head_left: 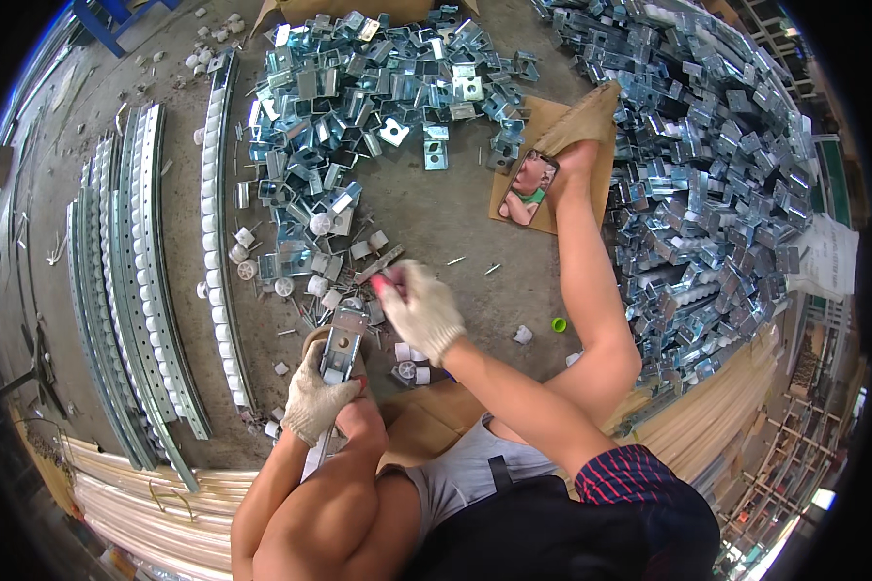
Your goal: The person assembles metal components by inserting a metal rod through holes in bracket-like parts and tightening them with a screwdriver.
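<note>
Bracket [339, 354] sits gripped in the left hand [314, 403] over there; the right hand [422, 308] clutches a red-handled hammer [379, 264].

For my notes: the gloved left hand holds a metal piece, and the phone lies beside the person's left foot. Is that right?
Not quite: the head view shows the phone beside the right foot. The gloved left hand does hold a metal piece.
</note>
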Motion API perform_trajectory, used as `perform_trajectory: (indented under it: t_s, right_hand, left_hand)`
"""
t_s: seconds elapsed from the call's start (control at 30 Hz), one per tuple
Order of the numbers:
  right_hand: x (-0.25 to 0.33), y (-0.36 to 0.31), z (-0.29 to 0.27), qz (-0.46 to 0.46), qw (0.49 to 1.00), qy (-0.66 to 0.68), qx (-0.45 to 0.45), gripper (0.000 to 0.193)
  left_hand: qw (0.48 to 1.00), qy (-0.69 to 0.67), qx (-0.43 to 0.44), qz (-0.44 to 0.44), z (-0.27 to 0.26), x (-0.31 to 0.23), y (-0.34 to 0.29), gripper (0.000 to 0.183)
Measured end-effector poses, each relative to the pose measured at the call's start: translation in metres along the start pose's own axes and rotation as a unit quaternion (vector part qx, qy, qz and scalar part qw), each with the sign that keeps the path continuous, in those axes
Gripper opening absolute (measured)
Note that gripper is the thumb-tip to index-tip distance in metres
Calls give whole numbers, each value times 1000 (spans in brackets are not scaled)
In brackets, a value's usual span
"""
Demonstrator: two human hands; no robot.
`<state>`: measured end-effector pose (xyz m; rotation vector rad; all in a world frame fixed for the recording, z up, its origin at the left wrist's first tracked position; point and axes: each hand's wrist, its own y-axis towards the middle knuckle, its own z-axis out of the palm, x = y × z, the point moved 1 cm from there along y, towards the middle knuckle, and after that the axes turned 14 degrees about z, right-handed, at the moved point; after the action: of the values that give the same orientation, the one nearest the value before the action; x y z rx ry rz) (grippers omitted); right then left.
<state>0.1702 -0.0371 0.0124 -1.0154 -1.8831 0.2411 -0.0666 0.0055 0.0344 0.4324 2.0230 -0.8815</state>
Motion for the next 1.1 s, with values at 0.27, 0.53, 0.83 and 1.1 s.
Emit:
perform_trajectory:
  t_s: [0.27, 0.53, 0.83, 1.1]
  right_hand:
    - [-89, -23, 14, 26, 949, -310, -54, 37]
    - [-107, -28, -54, 92, 990, 11, 111, 33]
    - [-49, -22, -137, 118, 946, 279, 118, 25]
    - [-16, -2, -133, -111, 985, -28, 133, 17]
  left_hand:
    - [997, 64, 41, -16, 25, 5, 13, 84]
    - [995, 98, -11, -8, 23, 40, 8, 76]
    - [994, 108, 12, -18, 7, -3, 10, 69]
    - [993, 115, -11, 31, 5, -5, 20, 72]
